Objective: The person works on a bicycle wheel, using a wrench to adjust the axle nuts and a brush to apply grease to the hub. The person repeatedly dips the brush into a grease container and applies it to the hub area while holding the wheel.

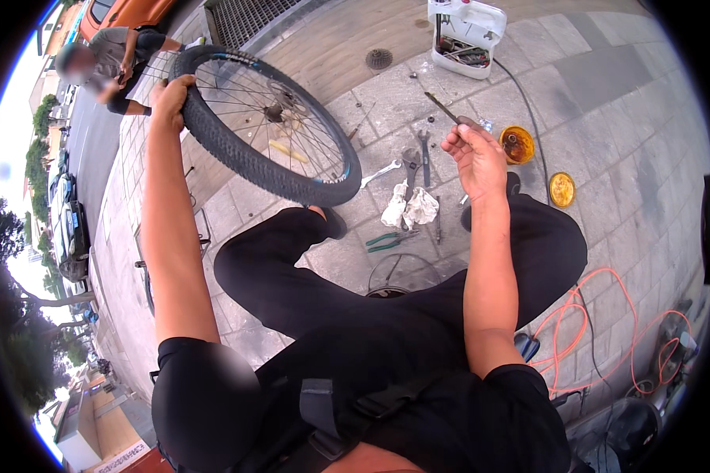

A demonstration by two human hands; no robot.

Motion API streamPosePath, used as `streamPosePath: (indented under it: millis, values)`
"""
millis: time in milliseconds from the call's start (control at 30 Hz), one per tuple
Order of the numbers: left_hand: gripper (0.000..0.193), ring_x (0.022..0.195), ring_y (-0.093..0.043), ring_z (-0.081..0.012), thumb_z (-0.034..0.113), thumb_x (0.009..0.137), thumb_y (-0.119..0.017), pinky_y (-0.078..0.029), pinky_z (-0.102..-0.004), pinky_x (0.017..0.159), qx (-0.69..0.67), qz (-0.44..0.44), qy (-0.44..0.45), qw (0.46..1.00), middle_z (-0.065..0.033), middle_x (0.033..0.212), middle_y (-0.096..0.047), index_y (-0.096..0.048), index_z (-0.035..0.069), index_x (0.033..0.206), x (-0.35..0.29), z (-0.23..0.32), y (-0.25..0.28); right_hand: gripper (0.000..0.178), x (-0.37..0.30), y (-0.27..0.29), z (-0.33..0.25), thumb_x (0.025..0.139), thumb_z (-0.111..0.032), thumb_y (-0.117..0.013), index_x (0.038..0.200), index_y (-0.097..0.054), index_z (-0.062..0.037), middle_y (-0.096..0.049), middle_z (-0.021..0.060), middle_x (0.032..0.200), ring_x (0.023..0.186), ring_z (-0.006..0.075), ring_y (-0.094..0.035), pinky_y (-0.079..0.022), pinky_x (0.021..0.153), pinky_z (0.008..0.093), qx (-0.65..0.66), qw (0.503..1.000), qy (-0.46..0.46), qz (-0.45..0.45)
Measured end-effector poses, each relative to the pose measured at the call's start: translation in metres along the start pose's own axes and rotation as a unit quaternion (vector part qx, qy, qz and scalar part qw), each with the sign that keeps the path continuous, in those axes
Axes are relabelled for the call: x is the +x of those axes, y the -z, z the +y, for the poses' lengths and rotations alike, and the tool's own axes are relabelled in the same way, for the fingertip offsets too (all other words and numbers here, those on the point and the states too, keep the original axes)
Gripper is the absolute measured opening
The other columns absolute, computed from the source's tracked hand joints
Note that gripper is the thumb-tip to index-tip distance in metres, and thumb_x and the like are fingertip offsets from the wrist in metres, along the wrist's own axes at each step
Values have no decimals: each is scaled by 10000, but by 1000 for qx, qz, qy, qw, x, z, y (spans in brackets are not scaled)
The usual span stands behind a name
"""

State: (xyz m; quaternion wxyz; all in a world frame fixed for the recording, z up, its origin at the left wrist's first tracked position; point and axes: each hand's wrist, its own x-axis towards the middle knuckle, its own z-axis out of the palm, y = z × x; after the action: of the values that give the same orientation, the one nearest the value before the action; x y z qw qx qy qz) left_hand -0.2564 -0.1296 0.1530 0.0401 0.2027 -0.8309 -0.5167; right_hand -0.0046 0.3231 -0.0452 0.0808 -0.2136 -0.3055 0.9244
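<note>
My left hand (173,102), closed around the tyre at the upper left, holds up a bicycle wheel (222,155). The wheel is tilted, with its spokes and hub showing and its lower edge reaching toward my left foot. My right hand (479,155) pinches a thin dark stick-like tool (442,108) whose free end points up and left; its exact kind is unclear. Just right of this hand stands a yellow tub (517,144) with brown grease inside. Its smeared yellow lid (562,190) lies apart on the paving.
Wrenches (425,158), white rags (421,206) and green-handled pliers (386,241) lie between my feet. Beyond are a sprocket cassette (379,59) and an open white toolbox (464,55). An orange hose (558,335) coils at right. Another person (106,71) crouches far left.
</note>
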Motion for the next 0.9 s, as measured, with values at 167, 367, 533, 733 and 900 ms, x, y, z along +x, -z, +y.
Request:
streamPosePath:
  millis: [167,367,533,733,900]
  values:
    - [775,693,-692,-192,27,856,-710,-592,-337,555,0,-44,-85,995,-137,931,-677,-323,-67,1521,-49,-8,9,146,2,-15,12,947,-58,-677,1054,-661,40,-697,129,920,793,229,-698,-612,744,393,-21,999,-38,-17]
    - [798,796,-693,-174,65,864,-740,-568,-286,637,29,-58,-164,984,-157,1041,-677,-323,-82,1527,-72,-15,12,147,5,-25,43,945,-73,-685,1031,-652,42,-697,135,917,784,240,-699,-615,733,404,-12,995,-103,-14]
    - [757,887,-686,-176,66,837,-746,-543,-283,761,27,-49,-169,984,-155,1144,-660,-391,-96,1486,-82,-16,3,139,23,-45,105,949,-83,-668,1012,-642,38,-679,142,885,804,256,-695,-619,751,408,12,986,-163,-24]
    - [723,895,-688,-186,49,835,-756,-538,-284,767,-18,-18,-155,988,-147,1125,-660,-424,-96,1460,-86,-38,27,111,54,-59,169,957,-89,-654,986,-641,17,-682,129,875,808,248,-691,-621,773,413,73,962,-261,21]
    - [688,923,-676,-185,57,843,-774,-524,-275,801,-63,-36,-141,987,-131,1108,-678,-472,-56,1451,-77,-54,38,115,75,-38,174,964,-80,-640,1011,-634,25,-684,137,895,825,265,-691,-618,791,433,48,966,-252,27]
